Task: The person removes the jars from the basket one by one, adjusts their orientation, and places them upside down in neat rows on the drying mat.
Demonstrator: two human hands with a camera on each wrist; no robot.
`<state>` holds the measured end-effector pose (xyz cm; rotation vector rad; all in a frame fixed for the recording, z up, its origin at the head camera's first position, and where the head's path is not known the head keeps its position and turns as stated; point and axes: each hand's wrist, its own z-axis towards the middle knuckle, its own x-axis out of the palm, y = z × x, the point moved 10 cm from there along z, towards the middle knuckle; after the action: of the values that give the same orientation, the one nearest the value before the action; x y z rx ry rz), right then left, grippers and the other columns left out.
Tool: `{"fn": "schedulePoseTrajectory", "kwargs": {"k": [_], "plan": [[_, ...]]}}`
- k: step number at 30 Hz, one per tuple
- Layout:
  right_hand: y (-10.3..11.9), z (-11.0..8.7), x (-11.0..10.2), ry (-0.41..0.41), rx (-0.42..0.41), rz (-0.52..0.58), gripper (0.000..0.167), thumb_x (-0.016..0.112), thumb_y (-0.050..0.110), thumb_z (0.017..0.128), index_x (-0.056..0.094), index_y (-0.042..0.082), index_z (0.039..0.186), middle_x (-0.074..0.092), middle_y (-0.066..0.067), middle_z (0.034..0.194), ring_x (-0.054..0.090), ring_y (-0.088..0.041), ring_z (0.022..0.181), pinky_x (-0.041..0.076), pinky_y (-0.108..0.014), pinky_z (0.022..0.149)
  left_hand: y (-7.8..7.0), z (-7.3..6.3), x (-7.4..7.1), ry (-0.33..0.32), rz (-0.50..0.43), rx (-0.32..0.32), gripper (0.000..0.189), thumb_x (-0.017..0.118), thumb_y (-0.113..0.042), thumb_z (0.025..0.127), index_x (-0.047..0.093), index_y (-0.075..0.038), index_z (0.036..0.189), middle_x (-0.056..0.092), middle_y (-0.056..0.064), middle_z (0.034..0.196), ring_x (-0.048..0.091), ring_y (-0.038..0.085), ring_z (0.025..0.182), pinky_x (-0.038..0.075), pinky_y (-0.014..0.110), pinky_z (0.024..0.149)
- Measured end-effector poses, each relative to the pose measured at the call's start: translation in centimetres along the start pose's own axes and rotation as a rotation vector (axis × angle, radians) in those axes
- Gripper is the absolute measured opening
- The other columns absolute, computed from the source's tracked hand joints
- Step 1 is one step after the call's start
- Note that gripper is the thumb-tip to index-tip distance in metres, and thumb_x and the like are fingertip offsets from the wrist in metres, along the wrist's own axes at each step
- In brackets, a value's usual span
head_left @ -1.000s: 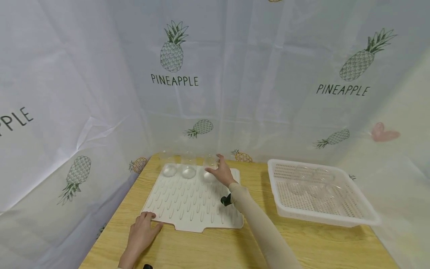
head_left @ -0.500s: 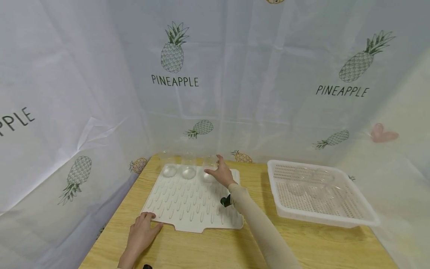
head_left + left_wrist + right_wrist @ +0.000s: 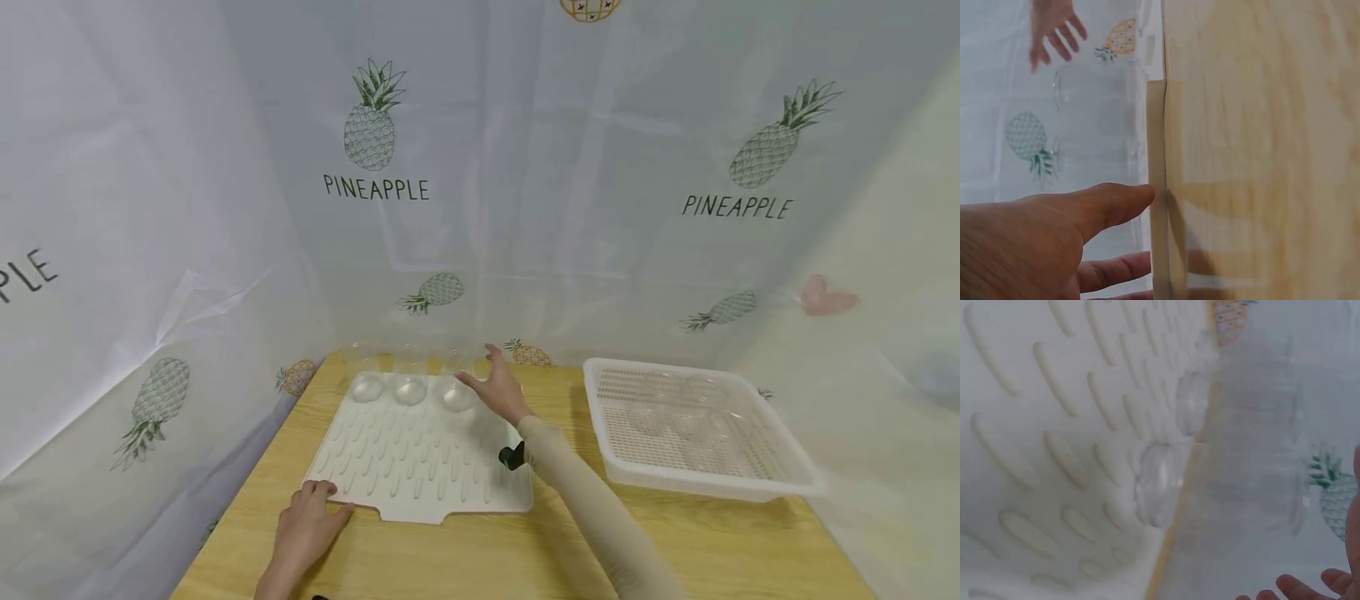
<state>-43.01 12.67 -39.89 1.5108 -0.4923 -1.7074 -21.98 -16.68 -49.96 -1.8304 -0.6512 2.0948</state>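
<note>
Glasses [image 3: 410, 389] at the far edge of the mat [image 3: 412, 496] could topple if the right hand [image 3: 501, 390], fingers apart beside the rightmost, brushes it, or the left hand [image 3: 303, 529], fingers spread near-left, jolts the mat.

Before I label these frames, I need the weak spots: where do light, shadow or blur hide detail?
Head view: clear cups fade against the pale curtain; left wrist view: table grain blurred, shadow beside the tray; right wrist view: clear cups hazy, edges soft.
</note>
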Motion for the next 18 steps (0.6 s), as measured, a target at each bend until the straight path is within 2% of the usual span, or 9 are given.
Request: {"fn": "schedulePoseTrajectory", "kwargs": {"k": [3,5,10,13,18], "plan": [[0.4,-0.7,-2.2,-0.042,-0.023,0.041,0.087,0.058,0.067,0.084,0.027,0.019,0.151,0.045,-0.015,0.144,0.053,-0.034,0.124,0.047,-0.055,0.094,-0.1,0.0,-0.2,0.005,0.012,0.009,0.048,0.067,-0.037,0.088,0.059,0.003,0.114,0.053,0.024,0.117,0.051,0.042,0.111,0.045,0.061,0.079],[0.3,-1.3,-3.8,-0.062,-0.037,0.077,0.077,0.056,0.063,0.088,0.036,0.018,0.146,0.049,-0.013,0.138,0.051,-0.031,0.125,0.047,-0.053,0.096,-0.1,0.1,-0.1,0.015,0.028,0.008,0.048,0.066,-0.038,0.088,0.059,0.003,0.113,0.053,0.024,0.116,0.051,0.042,0.109,0.046,0.059,0.076],[0.1,-2.8,-7.9,-0.114,-0.095,0.141,0.048,0.056,0.048,0.095,0.059,0.01,0.125,0.063,-0.006,0.117,0.06,-0.023,0.107,0.051,-0.042,0.09,-0.2,0.7,-0.1,0.046,0.057,0.006,0.048,0.066,-0.039,0.088,0.059,0.003,0.11,0.053,0.025,0.112,0.052,0.042,0.103,0.048,0.054,0.067],[-0.7,-3.7,-10.5,-0.161,-0.076,0.136,0.046,0.055,0.049,0.095,0.065,0.009,0.116,0.068,-0.004,0.106,0.064,-0.021,0.099,0.054,-0.039,0.084,-0.3,1.0,0.0,0.062,0.064,0.008,0.049,0.065,-0.04,0.088,0.059,0.003,0.109,0.053,0.025,0.109,0.053,0.042,0.101,0.048,0.051,0.064],[-2.6,-5.3,-15.2,-0.3,-0.041,0.081,0.04,0.054,0.047,0.096,0.069,0.011,0.109,0.072,-0.004,0.098,0.067,-0.021,0.093,0.054,-0.035,0.075,-0.3,1.5,0.1,0.074,0.067,0.003,0.048,0.064,-0.041,0.088,0.059,0.003,0.107,0.053,0.025,0.107,0.053,0.043,0.1,0.048,0.051,0.063]]}}
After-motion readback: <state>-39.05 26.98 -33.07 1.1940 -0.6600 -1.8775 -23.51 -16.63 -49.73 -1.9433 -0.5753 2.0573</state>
